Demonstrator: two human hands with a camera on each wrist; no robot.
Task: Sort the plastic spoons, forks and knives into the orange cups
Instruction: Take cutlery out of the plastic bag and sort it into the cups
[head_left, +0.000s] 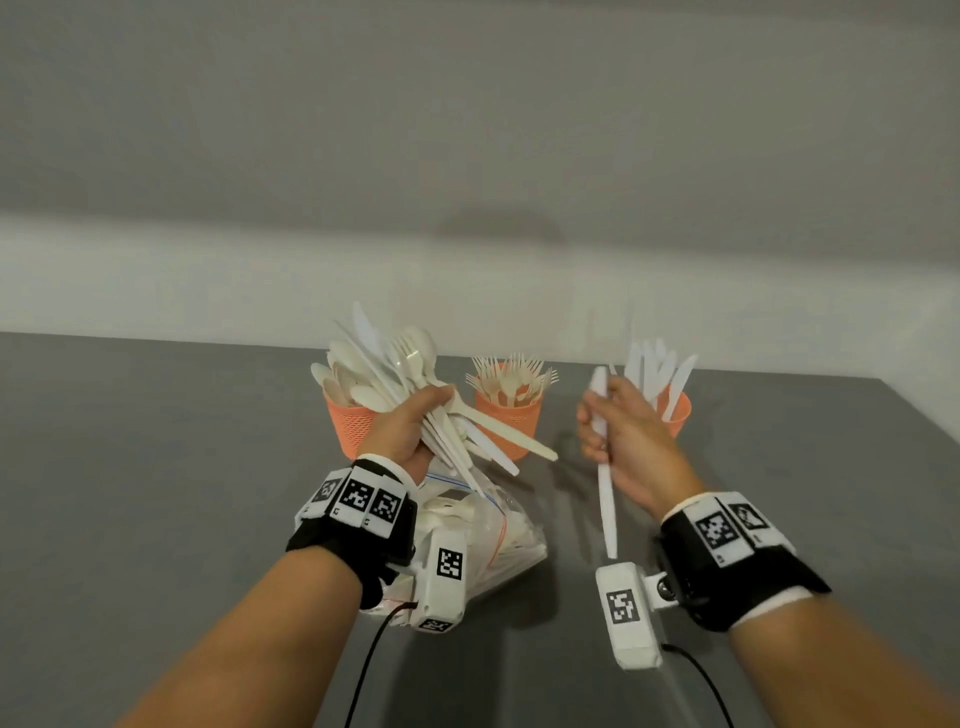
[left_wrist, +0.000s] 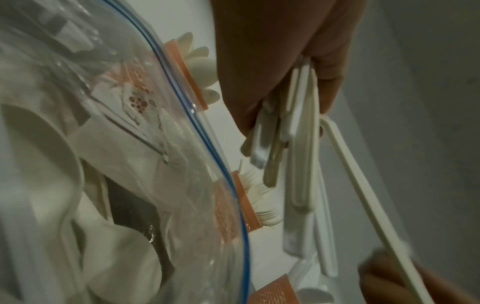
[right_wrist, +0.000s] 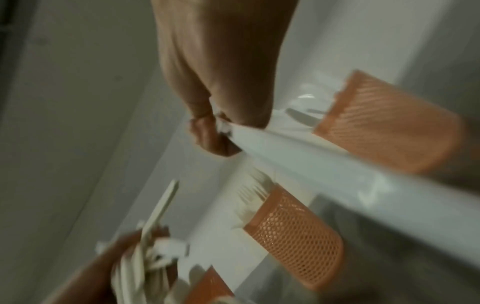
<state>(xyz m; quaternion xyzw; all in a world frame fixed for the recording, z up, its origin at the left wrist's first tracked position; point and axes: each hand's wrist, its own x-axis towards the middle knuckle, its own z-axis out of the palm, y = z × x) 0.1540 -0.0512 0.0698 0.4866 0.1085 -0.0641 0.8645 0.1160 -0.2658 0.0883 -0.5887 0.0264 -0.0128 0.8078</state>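
Note:
Three orange mesh cups stand in a row on the grey table: the left cup (head_left: 349, 426) holds spoons, the middle cup (head_left: 511, 421) holds forks (head_left: 511, 375), the right cup (head_left: 677, 410) holds knives (head_left: 655, 371). My left hand (head_left: 410, 421) grips a mixed bundle of white cutlery (head_left: 400, 364) above the left cup. My right hand (head_left: 618, 431) grips a single white knife (head_left: 605, 488), just left of the knife cup. In the left wrist view the bundle's handles (left_wrist: 298, 164) hang below my left hand (left_wrist: 280, 61). My right hand (right_wrist: 223, 86) and the knife (right_wrist: 324, 166) are blurred in the right wrist view.
A clear zip bag (head_left: 488, 525) with more white cutlery lies on the table (head_left: 156, 467) under my left wrist, shown close up as the bag (left_wrist: 130, 144) in the left wrist view. A pale wall rises behind the cups. The table's right edge runs near the knife cup.

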